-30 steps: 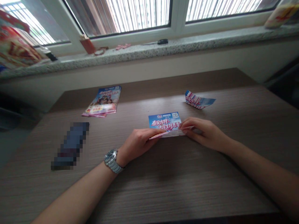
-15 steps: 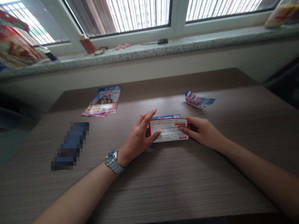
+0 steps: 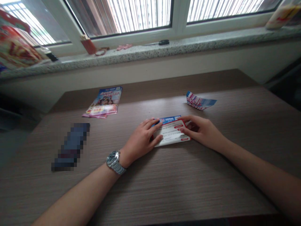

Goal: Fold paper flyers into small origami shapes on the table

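Note:
A leaflet (image 3: pixel 171 134) lies folded over on the table, its white side with a red border facing up and a blue printed strip showing along the far edge. My left hand (image 3: pixel 143 138), with a metal watch at the wrist, rests on the leaflet's left end, fingers spread. At the right end, my right hand (image 3: pixel 199 130) pinches the leaflet between thumb and fingers. Beyond it stands a folded blue and pink paper (image 3: pixel 199 102), touched by neither hand.
A stack of printed leaflets (image 3: pixel 105 102) lies at the back left of the table (image 3: pixel 150 188). Nearer on the left is a dark, pixelated object (image 3: pixel 71 146). The stone windowsill (image 3: pixel 131 55) behind holds an orange-red item (image 3: pixel 88 45), scissors (image 3: pixel 163 42) and packages.
My left hand's fingers have come down onto the leaflet's left end. The folded-over flap now lies slanted, and more of the blue strip shows. My right hand has barely moved.

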### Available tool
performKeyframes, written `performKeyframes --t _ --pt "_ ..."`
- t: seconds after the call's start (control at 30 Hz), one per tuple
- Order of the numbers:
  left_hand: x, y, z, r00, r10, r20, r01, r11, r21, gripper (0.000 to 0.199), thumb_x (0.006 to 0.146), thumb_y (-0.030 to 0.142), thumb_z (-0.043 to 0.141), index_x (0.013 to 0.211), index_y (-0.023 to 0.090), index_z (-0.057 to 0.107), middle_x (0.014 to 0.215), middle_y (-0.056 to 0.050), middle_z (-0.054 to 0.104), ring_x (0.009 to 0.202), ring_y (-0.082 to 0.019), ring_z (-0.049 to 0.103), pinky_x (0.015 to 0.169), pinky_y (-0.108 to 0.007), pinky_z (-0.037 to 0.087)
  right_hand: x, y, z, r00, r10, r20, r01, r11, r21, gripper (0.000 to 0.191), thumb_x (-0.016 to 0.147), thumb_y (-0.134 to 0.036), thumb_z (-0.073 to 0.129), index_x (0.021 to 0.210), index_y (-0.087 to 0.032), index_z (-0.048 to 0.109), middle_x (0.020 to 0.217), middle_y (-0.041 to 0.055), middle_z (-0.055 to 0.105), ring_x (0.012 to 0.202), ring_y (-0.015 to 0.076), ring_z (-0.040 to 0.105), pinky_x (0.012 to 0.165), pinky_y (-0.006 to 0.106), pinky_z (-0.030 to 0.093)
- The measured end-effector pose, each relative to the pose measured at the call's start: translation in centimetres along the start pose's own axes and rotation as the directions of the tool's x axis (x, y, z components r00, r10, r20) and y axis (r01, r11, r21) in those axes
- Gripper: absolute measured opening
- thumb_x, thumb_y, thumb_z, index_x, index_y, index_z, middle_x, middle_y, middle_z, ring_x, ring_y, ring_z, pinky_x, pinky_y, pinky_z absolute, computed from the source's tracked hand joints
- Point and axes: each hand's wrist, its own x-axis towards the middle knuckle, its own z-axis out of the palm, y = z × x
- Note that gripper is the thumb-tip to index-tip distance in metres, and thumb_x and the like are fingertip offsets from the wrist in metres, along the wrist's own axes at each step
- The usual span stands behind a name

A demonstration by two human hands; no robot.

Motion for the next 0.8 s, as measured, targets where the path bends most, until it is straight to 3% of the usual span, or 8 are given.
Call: performKeyframes --t 0.17,0.57,0.8 --pt "0.0 0.2 -0.1 0.999 0.038 -0.01 -0.038 0.999 -0.018 0.046 0.1 0.034 0.058 0.143 0.02 0.055 0.148 -0.013 0.055 0.139 -0.029 0.048 0.118 -0.052 0.041 0.1 -0.2 -0.4 0.983 -0.139 -0.123 0.114 0.975 -0.191 0.031 0.094 -0.036 0.065 0.121 -0.021 0.067 0.107 0.0086 0.066 0.075 0.0173 0.064 0.065 0.032 0.056" --pt "0.1 0.7 -0.5 0.999 0.046 -0.012 -0.046 0.997 -0.059 0.043 0.097 0.031 0.063 0.139 0.023 0.058 0.141 -0.012 0.058 0.132 -0.028 0.052 0.114 -0.052 0.045 0.5 1.2 -0.2 0.983 -0.185 -0.016 0.171 0.937 -0.305 0.031 0.089 -0.035 0.07 0.118 -0.023 0.071 0.112 0.0113 0.065 0.103 0.0287 0.065 0.091 0.046 0.054" --pt "0.0 0.6 -0.4 0.999 0.051 -0.012 -0.052 0.997 -0.051 0.043 0.097 0.033 0.063 0.139 0.022 0.059 0.141 -0.012 0.058 0.13 -0.027 0.053 0.113 -0.05 0.046 0.4 1.3 -0.2 0.984 -0.179 0.002 0.171 0.937 -0.305 0.036 0.089 -0.036 0.071 0.122 -0.022 0.071 0.113 0.0119 0.062 0.105 0.0294 0.064 0.094 0.047 0.054"
